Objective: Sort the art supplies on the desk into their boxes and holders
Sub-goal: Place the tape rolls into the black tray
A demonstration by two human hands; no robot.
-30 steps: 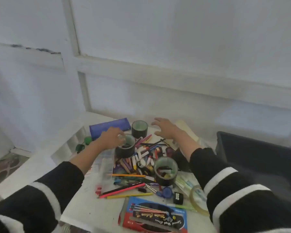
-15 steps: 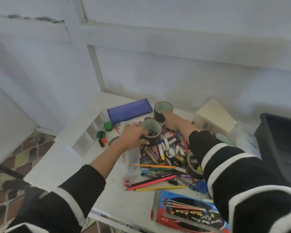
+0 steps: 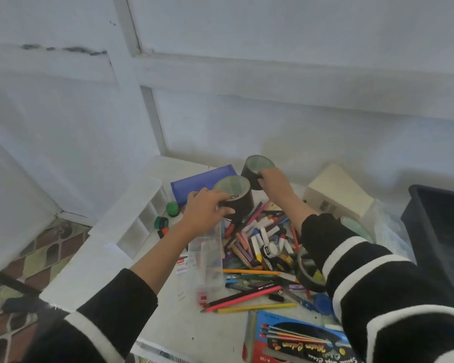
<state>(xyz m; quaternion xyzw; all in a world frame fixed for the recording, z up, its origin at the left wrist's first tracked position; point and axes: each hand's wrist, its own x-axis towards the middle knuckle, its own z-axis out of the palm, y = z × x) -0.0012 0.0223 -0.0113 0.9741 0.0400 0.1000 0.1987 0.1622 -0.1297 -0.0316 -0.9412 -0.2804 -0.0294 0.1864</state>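
since half a second ago the right hand (image 3: 274,183) has closed on the far holder (image 3: 256,170), which it was only reaching toward, and the left hand (image 3: 207,206) has carried the near holder (image 3: 235,196) up off the heap. both dark round holders now sit side by side, just apart, above the back of the desk (image 3: 184,326) in front of the blue case (image 3: 202,180), mouths tipped toward the camera. left fingers curl round the near holder's wall with the thumb on its lower side; right fingers wrap the far holder's near side, fingertips pressed to the wall. the pile of crayons and markers (image 3: 260,241) lies unsorted below and between the forearms, loose pencils (image 3: 247,299) in front of it, a clear box (image 3: 207,255) just left of it. the likely trouble is the right sleeve (image 3: 333,239), which hangs low over the pile and covers part of a third holder (image 3: 306,273); drawing that arm back could drag crayons off the desk or tip that holder. whether the tilted holders contain anything that could spill, i cannot tell.
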